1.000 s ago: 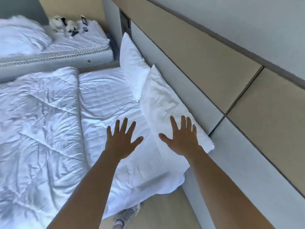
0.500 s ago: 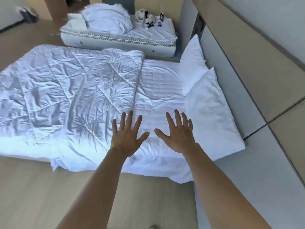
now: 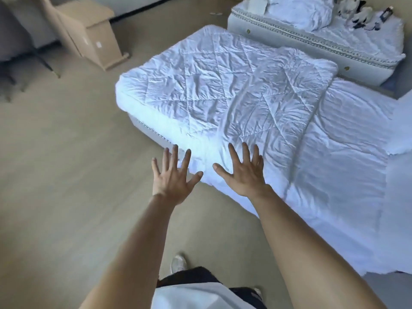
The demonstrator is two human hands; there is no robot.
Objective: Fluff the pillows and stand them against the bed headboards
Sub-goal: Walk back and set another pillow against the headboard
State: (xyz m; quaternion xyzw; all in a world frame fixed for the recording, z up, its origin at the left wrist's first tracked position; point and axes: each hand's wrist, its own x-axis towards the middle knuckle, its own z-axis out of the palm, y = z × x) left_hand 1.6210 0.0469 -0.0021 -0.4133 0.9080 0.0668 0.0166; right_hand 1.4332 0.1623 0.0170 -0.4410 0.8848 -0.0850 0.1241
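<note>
My left hand (image 3: 174, 175) and my right hand (image 3: 243, 172) are stretched out in front of me, fingers spread, holding nothing. The left one hovers over the floor by the near bed's edge, the right one over the edge of the quilted white duvet (image 3: 223, 97). A white shape at the far right edge (image 3: 403, 130) looks like part of a pillow; the rest of the pillows and the headboard are out of view. White sheet (image 3: 345, 175) covers the bed's right part.
A second bed (image 3: 334, 41) at the top right carries a rumpled white heap (image 3: 301, 10) and a plush toy (image 3: 356, 12). Cardboard boxes (image 3: 93, 34) and chair legs (image 3: 42, 61) stand at the top left. Wooden floor (image 3: 66, 175) spreads to the left.
The view has swung left, away from the headboard and the two pillows standing against it. Both hands stayed spread and empty, now over the duvet's edge and the floor.
</note>
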